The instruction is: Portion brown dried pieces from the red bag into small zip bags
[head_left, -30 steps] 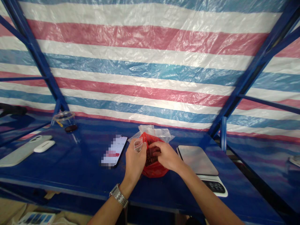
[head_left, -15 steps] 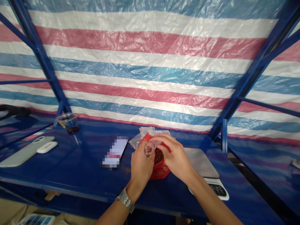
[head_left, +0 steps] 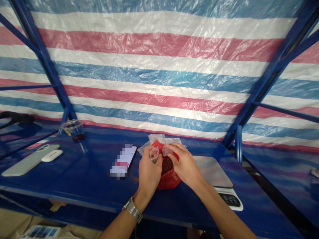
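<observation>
My left hand, with a metal watch on its wrist, pinches one side of a small clear plastic bag. My right hand pinches the bag's other side, and the bag's mouth is stretched between them. Both hands hover over a red plastic bag of dark red-brown pieces that sits on the blue table. Behind the red bag lies a pile of clear plastic bags.
A phone lies left of my hands. A digital scale stands to the right. At the far left are a clear cup, a white case and a grey flat device. Blue shelf posts and a striped tarp stand behind.
My right hand came out of the red bag and rose to the small clear bag. Both hands now pull that bag's mouth apart above the red bag.
</observation>
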{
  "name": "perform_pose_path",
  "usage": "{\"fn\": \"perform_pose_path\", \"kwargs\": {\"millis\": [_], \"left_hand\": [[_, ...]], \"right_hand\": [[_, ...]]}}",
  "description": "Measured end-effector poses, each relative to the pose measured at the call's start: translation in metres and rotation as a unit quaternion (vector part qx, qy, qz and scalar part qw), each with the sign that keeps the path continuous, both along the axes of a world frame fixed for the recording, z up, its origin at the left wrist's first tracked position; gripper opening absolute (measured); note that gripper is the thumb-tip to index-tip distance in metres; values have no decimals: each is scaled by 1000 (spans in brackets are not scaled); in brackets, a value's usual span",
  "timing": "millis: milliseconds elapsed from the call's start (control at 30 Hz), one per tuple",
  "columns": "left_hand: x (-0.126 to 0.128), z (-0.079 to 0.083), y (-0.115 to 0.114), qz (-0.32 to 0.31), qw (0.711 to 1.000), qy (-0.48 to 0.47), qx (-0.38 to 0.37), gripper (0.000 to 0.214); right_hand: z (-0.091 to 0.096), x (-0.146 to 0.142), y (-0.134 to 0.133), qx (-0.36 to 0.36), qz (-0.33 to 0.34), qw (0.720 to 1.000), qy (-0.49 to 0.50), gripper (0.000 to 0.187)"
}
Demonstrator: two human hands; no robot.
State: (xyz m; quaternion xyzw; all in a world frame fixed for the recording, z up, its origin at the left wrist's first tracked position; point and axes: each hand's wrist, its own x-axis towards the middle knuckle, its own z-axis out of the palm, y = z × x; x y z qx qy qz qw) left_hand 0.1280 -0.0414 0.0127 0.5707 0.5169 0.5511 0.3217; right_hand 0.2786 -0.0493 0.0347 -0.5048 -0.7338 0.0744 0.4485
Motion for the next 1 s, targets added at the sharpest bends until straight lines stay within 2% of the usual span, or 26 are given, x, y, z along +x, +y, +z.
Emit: {"fn": "perform_pose_path", "kwargs": {"millis": [100, 300, 367, 433, 500, 600, 700, 833, 1000], "left_hand": [[1, 4, -2, -36, 997, -62, -6, 25], [12, 13, -16, -219, 971, -100, -9, 26], [16, 16, -22, -271, 958, -93, -24, 27], [21, 17, -27, -306, 950, -57, -30, 29], [24, 17, -31, -297, 955, -5, -7, 33], [26, 15, -34, -247, 968, 37, 36, 34], [27, 13, -35, -232, 970, 55, 50, 30], [30, 11, -36, -225, 970, 71, 52, 28], [33, 15, -38, -214, 972, 80, 54, 23]], "right_hand": [[0, 1, -2, -28, 25, 998, 52, 35], [16, 1, -19, -149, 95, 963, 202, 26], [20, 11, -22, -169, 100, 952, 234, 28], [21, 30, -24, -166, 71, 953, 244, 32], [18, 59, -24, -154, 10, 965, 213, 34], [6, 106, -22, -165, -66, 979, 98, 31], [-12, 139, -20, -174, -116, 978, -12, 29], [-25, 152, -18, -110, -174, 973, -103, 36], [-14, 155, -21, -9, -256, 963, -77, 43]]}}
